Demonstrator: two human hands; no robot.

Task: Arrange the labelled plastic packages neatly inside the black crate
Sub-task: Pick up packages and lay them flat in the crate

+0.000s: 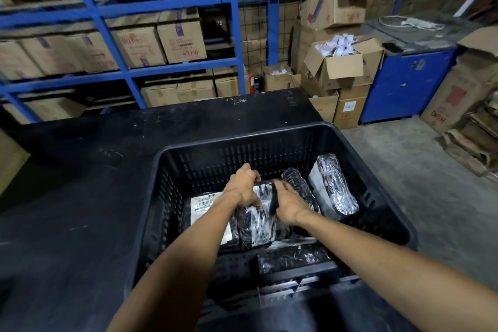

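A black slatted crate (pixel 242 140) stands on a black table and holds several shiny black plastic packages. Both my hands are inside it on the middle package (pixel 260 219). My left hand (pixel 242 187) grips its far left edge, and my right hand (pixel 289 202) presses on its right side. A package with a white barcode label (pixel 202 209) lies at the left under my left forearm. Two more packages (pixel 335 184) lean against the crate's right wall, and another (pixel 293 257) lies flat near the front wall.
The black table (pixel 80 197) stretches left of and behind the crate. Blue shelving (pixel 116 8) with cardboard boxes fills the back. Open cartons (pixel 345 62), a blue cabinet (pixel 407 83) and flattened cardboard (pixel 471 143) stand on the grey floor to the right.
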